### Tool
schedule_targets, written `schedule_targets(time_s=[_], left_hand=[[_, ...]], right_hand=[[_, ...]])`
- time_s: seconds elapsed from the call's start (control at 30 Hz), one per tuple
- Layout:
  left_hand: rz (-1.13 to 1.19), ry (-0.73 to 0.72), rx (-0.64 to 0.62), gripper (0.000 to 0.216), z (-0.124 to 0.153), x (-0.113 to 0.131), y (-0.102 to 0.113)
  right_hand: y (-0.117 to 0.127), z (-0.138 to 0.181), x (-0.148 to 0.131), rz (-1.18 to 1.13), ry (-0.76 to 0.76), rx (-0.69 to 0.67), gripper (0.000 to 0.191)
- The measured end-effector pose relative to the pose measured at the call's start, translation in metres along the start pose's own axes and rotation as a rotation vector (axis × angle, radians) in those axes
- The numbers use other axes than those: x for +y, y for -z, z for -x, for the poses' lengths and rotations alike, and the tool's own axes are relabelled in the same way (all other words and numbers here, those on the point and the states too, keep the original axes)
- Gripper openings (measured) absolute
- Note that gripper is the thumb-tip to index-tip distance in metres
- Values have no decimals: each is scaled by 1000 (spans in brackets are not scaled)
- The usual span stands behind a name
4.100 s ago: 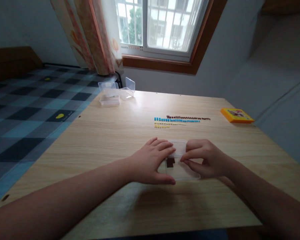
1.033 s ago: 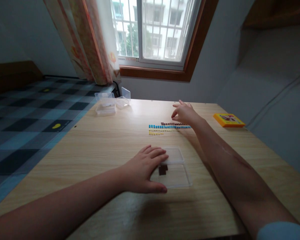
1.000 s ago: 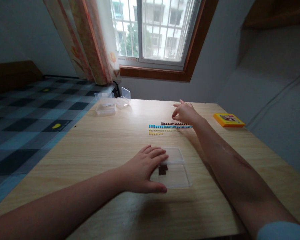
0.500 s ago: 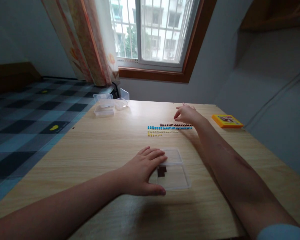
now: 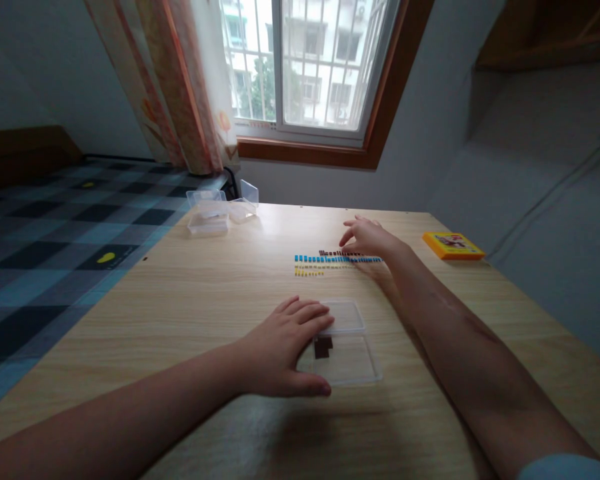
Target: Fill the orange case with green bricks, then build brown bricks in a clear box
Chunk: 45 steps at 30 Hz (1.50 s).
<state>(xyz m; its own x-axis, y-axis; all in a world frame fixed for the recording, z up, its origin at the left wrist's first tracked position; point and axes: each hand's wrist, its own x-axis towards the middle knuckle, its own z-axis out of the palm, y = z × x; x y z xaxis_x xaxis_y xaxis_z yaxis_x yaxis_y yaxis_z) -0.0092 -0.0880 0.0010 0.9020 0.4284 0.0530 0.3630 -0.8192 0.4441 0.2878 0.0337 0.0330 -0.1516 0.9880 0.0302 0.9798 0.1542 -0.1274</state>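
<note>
My left hand [image 5: 289, 350] lies with its fingers spread over the left side of an open clear plastic box [image 5: 353, 363]. Inside the box, close to my thumb and fingers, sits a patch of small dark brown pieces [image 5: 323, 347]. Beyond it, my right hand [image 5: 370, 239] reaches to a row of tiny dark brown pieces [image 5: 333, 253], its thumb and forefinger curled together at the row. Whatever those fingertips hold is too small to make out. Nearer to me run a row of blue pieces [image 5: 313, 259] and short rows of yellow pieces [image 5: 305, 273].
Several clear plastic boxes [image 5: 208, 225] stand open at the table's far left corner. A yellow-orange box [image 5: 453, 246] with a printed top lies near the right edge. The wooden table [image 5: 190, 293] borders a bed with a checked cover [image 5: 80, 240] on the left.
My right hand has moved slightly left and down, so its fingertips are now at the dark brown row. My left hand stays on the clear box.
</note>
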Motion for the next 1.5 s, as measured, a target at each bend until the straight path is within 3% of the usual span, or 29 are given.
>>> schedule_targets(time_s=[0.73, 0.93, 1.07, 1.17, 1.27, 1.33, 1.5], left_hand=[[3, 2, 4, 96, -1, 1, 1], [1, 3, -1, 96, -1, 3, 2], [-1, -5, 12, 94, -1, 1, 0], [-2, -20, 28, 93, -1, 0, -1], [-1, -29, 33, 94, -1, 1, -2], [-1, -32, 39, 93, -2, 1, -2], [-15, -31, 50, 92, -1, 1, -2]], right_hand=[[-16, -2, -9, 18, 73, 60, 13], [16, 6, -5, 37, 88, 152, 13], [54, 44, -6, -17, 239, 275, 12], [67, 94, -21, -64, 433, 243, 11], [57, 145, -45, -137, 586, 54, 13], [42, 169, -61, -186, 577, -66, 13], [6, 189, -83, -202, 486, -122, 17]])
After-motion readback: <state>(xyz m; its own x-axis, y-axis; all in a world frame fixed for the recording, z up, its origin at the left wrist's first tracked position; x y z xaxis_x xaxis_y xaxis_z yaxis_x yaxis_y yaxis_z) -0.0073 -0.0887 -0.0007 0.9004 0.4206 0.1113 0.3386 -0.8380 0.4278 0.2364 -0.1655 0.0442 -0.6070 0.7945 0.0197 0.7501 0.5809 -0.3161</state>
